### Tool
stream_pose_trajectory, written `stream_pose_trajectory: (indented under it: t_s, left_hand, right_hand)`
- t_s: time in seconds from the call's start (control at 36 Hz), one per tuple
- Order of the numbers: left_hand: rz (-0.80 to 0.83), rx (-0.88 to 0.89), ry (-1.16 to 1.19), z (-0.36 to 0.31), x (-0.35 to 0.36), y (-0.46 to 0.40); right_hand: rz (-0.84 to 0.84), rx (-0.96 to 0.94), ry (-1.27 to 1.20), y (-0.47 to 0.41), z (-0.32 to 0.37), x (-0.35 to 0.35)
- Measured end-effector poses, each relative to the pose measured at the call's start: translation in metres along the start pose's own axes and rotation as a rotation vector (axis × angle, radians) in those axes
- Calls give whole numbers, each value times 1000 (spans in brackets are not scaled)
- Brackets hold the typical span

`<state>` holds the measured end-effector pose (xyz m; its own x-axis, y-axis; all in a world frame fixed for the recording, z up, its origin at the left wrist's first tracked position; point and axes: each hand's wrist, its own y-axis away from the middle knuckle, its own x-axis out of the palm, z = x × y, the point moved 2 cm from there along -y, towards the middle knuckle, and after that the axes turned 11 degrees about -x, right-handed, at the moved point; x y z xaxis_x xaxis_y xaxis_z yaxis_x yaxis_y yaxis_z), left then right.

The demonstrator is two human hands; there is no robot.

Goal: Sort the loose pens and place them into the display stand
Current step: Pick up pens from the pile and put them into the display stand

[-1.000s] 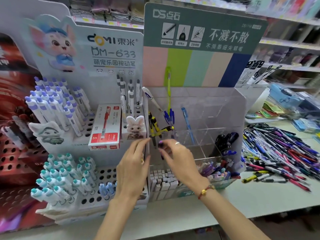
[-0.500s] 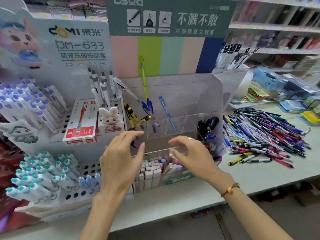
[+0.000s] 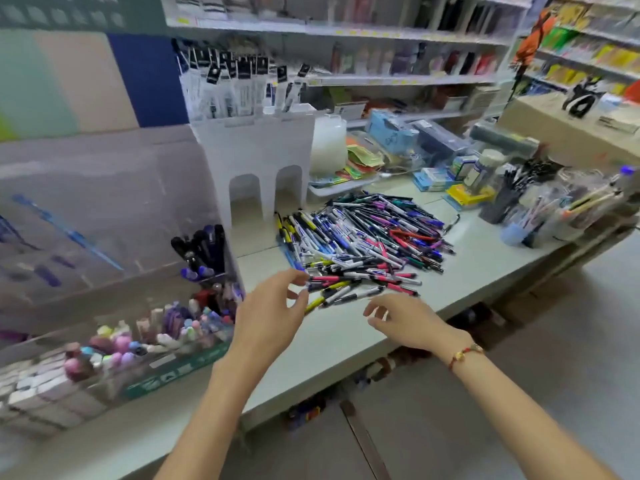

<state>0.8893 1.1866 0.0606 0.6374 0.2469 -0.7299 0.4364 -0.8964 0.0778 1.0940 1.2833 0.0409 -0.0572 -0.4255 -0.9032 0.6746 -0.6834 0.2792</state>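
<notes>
A large pile of loose pens (image 3: 367, 237) in blue, black, pink, yellow and purple lies on the pale counter (image 3: 346, 334). The clear acrylic display stand (image 3: 104, 209) fills the left, with dark pens (image 3: 202, 247) in its right compartment and a blue pen leaning further left. My left hand (image 3: 273, 313) hovers at the near left edge of the pile, fingers loosely spread, holding nothing. My right hand (image 3: 408, 320) floats just in front of the pile, fingers relaxed and empty, with a red bracelet at the wrist.
A front tray of erasers and small colourful items (image 3: 121, 344) sits below the stand. A white arched holder (image 3: 263, 174) stands behind the pile. Boxes, a jar and pen cups (image 3: 519, 199) crowd the counter's right side. Shelves line the back.
The view has swung right, from the display stand to the pen pile. Both hands have left the stand's front and moved right to the pile's near edge, still empty.
</notes>
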Motion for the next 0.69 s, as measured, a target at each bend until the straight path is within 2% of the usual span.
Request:
stream_pose_trajectory:
  t_s: [0.19, 0.42, 0.58, 0.69]
  left_hand:
    - [97, -260, 105, 13, 75, -68]
    - [3, -627, 112, 44, 125, -156]
    - [-85, -702, 60, 58, 143, -222]
    - [-78, -731, -41, 51, 144, -256]
  right_hand:
    - [-142, -75, 168, -67, -46, 9]
    - [-137, -304, 324, -160, -78, 41]
    - [-136, -472, 336, -190, -125, 59]
    - [-186, -560, 423, -197, -155, 55]
